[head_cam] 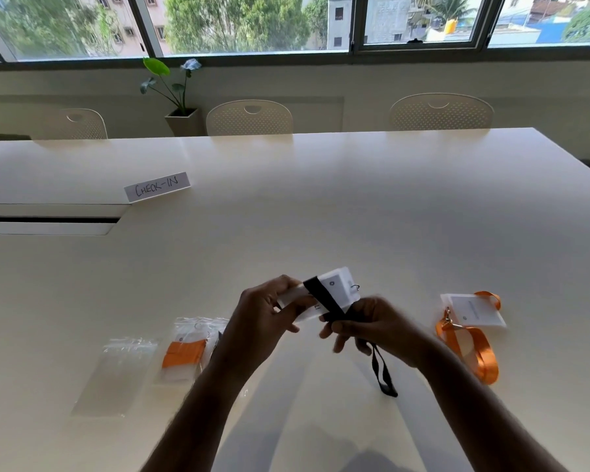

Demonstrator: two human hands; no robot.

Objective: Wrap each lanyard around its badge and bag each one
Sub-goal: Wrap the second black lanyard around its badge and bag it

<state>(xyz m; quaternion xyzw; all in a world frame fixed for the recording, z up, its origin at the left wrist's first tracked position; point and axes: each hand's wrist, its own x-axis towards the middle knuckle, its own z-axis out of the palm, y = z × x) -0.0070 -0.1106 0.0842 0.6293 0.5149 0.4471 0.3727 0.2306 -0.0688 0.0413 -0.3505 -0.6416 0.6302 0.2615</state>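
Observation:
My left hand (264, 313) grips the left end of a white badge (336, 287) held above the table. A black lanyard (321, 298) crosses the badge's face in one band. My right hand (365, 323) pinches that lanyard just below the badge, and its loose end (384, 374) dangles toward the table. To the right lies a second white badge (472, 310) with an unwrapped orange lanyard (474, 345). At the left a clear bag (188, 349) holds a badge wrapped in orange. An empty clear bag (116, 373) lies further left.
The white table (321, 206) is wide, with a "CHECK-IN" paper sign (156, 186) at the left back and a cable slot (48, 219) at the left edge. Chairs (249, 118) and a potted plant (181, 97) stand beyond the far edge.

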